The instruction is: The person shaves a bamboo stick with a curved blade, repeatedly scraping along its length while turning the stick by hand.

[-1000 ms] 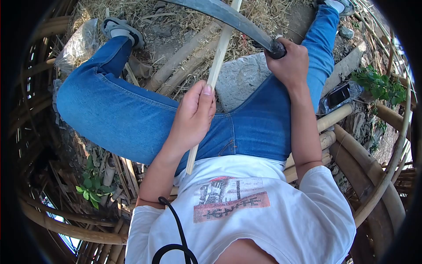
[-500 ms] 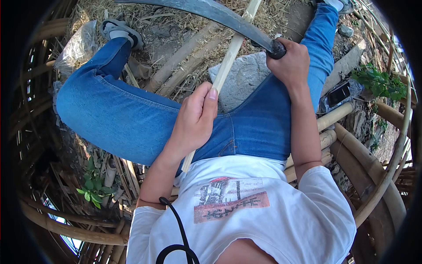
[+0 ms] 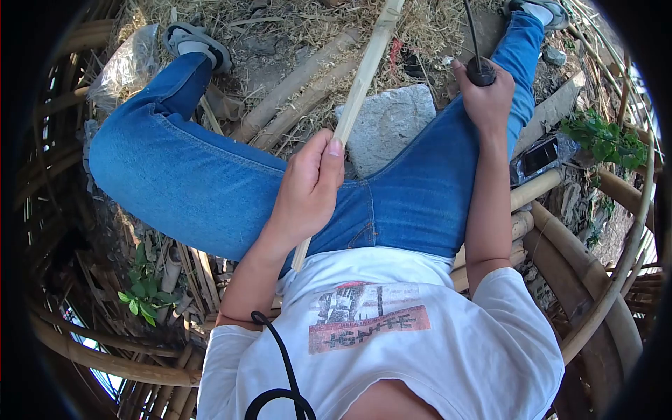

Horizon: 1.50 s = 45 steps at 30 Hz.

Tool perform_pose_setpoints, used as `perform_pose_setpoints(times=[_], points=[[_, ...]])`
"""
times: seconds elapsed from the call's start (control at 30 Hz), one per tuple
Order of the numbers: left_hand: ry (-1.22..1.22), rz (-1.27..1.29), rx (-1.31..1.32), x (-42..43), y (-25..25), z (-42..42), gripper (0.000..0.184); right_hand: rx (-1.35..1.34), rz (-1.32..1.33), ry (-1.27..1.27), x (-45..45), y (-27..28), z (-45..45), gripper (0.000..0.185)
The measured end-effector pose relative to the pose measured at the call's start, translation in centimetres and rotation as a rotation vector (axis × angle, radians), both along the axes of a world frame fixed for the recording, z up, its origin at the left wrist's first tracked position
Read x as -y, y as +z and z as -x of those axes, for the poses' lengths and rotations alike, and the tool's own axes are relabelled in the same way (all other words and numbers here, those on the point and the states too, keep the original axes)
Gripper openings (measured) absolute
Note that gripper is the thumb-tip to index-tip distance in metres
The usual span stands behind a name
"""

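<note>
Wooden strip (image 3: 363,77), slanting over the lap (image 3: 420,206) and the stone block (image 3: 395,126), is probably light, stiff and splinter-prone, best held toward its near end, where the left hand (image 3: 308,185) grasps it, while the right hand (image 3: 488,101) clasps the dark handle (image 3: 481,72) of the blade (image 3: 472,29).

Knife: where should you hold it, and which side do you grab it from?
Probably best by the dark handle, coming from the person's own side, as the right hand does. The thin blade runs from the handle away from the body, so this should keep fingers off it. This view doesn't show which edge is sharp.
</note>
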<state>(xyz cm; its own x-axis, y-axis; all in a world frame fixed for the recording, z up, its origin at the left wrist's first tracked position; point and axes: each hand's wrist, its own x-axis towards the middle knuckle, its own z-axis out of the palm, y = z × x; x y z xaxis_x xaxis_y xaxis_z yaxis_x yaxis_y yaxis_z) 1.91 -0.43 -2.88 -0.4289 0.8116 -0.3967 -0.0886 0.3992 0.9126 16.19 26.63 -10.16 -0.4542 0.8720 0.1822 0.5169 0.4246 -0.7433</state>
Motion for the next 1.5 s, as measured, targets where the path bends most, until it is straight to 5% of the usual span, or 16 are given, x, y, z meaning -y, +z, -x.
perform_pose_setpoints(times=[0.2, 0.47, 0.57, 0.8, 1.5], points=[[-0.037, 0.034, -0.235, -0.5, 0.0, -0.3, 0.034, -0.001, 0.007, 0.216, 2.7, 0.8, 1.4, 0.023], [-0.105, 0.073, -0.166, -0.5, 0.2, -0.3, 0.034, -0.058, 0.150, 0.263, 3.1, 1.1, 1.9, 0.029], [-0.121, 0.071, -0.186, -0.5, 0.3, -0.4, 0.034, -0.415, 0.379, 0.262, 3.5, 0.7, 2.4, 0.022], [-0.151, 0.117, -0.239, -0.8, 0.7, -0.5, 0.026, -0.719, 0.718, 0.171, 3.1, 0.6, 2.2, 0.015], [-0.193, 0.103, -0.245, -1.0, 0.8, -0.7, 0.029, -0.868, 0.963, 0.271, 2.6, 0.4, 1.7, 0.012]])
